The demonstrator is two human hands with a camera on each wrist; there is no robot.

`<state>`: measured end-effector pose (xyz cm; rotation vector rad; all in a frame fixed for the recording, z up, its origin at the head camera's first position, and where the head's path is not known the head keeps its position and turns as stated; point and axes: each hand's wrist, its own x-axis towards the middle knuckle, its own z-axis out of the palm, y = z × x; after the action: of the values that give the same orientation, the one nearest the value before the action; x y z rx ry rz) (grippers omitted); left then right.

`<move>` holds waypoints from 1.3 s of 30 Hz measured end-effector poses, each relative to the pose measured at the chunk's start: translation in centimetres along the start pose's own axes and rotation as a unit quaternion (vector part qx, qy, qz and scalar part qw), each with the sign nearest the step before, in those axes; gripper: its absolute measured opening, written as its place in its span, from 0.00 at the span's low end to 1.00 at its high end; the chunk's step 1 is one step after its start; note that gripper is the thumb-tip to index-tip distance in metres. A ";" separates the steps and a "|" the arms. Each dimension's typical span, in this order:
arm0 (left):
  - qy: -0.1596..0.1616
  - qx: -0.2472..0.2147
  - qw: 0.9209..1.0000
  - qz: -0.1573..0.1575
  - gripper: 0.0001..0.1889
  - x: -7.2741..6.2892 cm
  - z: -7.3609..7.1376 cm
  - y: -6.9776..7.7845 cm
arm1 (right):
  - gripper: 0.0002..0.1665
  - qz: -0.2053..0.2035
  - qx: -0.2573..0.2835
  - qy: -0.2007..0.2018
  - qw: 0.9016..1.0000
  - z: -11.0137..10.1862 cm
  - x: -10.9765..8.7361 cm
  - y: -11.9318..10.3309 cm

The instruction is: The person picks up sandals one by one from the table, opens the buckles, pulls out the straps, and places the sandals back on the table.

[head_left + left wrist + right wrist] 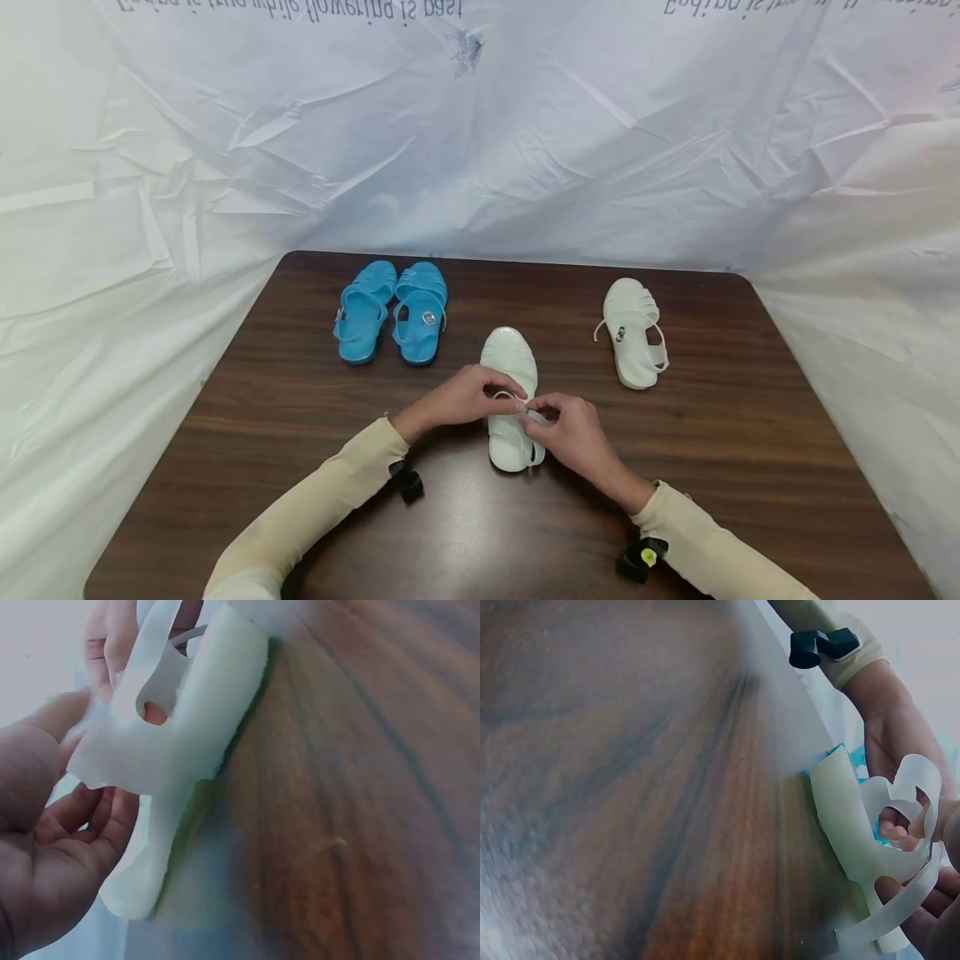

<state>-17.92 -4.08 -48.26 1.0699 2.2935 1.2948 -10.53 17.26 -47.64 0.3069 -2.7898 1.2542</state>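
A white sandal (pixel 508 354) lies sole down near the middle of the table, its toe pointing away from me. From its left side my left hand (pixel 467 396) reaches over it, pinching the ankle strap between thumb and fingers. On the other side my right hand (pixel 573 433) pinches the strap near a small buckle, the fingertips of both hands almost meeting. In the right wrist view the strap (pixel 892 921) curves in a loop between the hands. The fingertips hide most of the buckle.
A second white sandal (pixel 634 333) lies at the back right with its strap loose. Two blue sandals (pixel 421 333) stand side by side at the back left. The dark wooden table (pixel 720 433) is bordered by a white sheet (pixel 480 167).
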 end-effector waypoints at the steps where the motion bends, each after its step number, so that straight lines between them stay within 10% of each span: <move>1: -0.003 0.002 1.000 0.004 0.10 0.1 0.0 0.1 | 0.05 0.000 0.001 -0.001 1.000 0.0 0.0 0.0; 18: 0.007 -0.047 0.997 -0.054 0.05 -0.2 0.3 -0.2 | 0.07 -0.010 0.004 -0.006 1.000 -0.2 -0.2 0.6; 39: -0.020 -0.044 0.999 -0.024 0.04 -0.2 -0.2 -0.3 | 0.06 -0.002 0.024 -0.019 1.000 -0.2 -0.3 0.5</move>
<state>-18.07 -4.41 -48.37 0.9966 2.1975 1.3293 -10.37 17.81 -47.95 0.3420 -2.7936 1.3294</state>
